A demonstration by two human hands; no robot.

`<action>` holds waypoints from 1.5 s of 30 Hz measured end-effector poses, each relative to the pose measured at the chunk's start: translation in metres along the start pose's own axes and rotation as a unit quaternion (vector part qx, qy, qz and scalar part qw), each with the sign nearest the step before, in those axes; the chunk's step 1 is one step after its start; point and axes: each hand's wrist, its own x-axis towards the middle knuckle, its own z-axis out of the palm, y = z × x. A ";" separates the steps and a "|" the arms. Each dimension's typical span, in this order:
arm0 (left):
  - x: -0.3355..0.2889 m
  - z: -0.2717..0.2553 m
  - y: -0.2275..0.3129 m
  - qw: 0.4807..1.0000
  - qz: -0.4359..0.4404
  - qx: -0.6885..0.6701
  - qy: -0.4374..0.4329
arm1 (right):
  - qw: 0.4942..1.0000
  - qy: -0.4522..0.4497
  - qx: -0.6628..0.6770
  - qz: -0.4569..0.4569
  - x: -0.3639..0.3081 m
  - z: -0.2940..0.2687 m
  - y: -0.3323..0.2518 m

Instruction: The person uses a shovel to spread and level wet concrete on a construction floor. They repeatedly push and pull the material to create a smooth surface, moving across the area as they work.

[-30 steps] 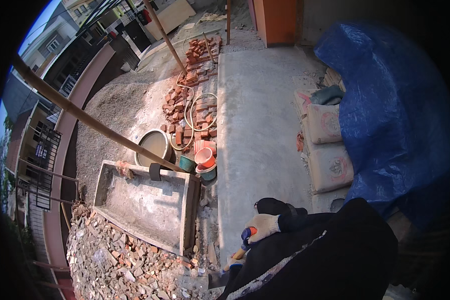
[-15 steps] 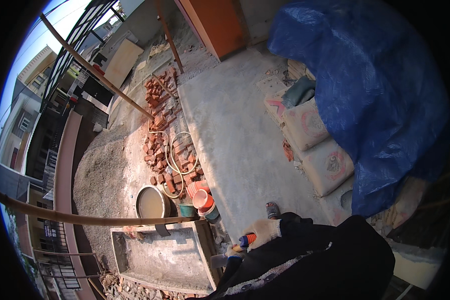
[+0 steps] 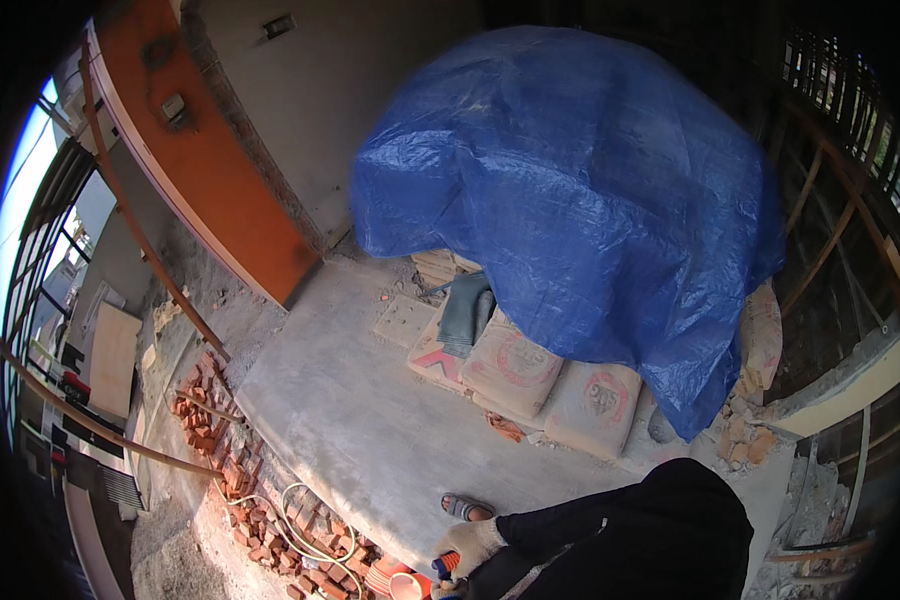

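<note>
My right hand (image 3: 475, 546), in a pale knit work glove and a black sleeve, is closed round an orange and dark blue tool handle (image 3: 447, 564). What the handle belongs to is cut off by the lower edge. Just below it, only a sliver of my gloved left hand (image 3: 448, 592) shows, its fingers hidden. My sandalled foot (image 3: 464, 507) stands on the grey concrete floor (image 3: 370, 400) beyond the right hand. Orange buckets (image 3: 407, 585) lie to the left of the hands, partly cut off.
Full sacks (image 3: 592, 407) lie ahead under a big blue tarp (image 3: 590, 190), with a dark green cloth-like thing (image 3: 466, 313) on them. At left are broken red bricks (image 3: 260, 530), a pale hose (image 3: 295, 535) and slanting poles (image 3: 150, 250). An orange wall (image 3: 190, 150) stands behind.
My view has swung right toward the tarp and sacks. The concrete trough and round basin have gone out of sight. My right hand still grips the handle; the left has nearly left the picture.
</note>
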 end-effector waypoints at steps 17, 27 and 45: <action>0.135 0.244 0.205 0.976 -0.079 -0.189 0.067 | 0.987 0.116 -0.103 0.046 0.265 -0.233 -0.027; 0.192 0.367 0.380 0.963 -0.025 -0.255 0.080 | 0.995 0.052 -0.078 0.037 0.502 -0.395 -0.030; 0.331 0.643 0.699 0.983 -0.049 -0.175 -0.035 | 0.992 0.112 -0.041 0.032 0.855 -0.606 -0.058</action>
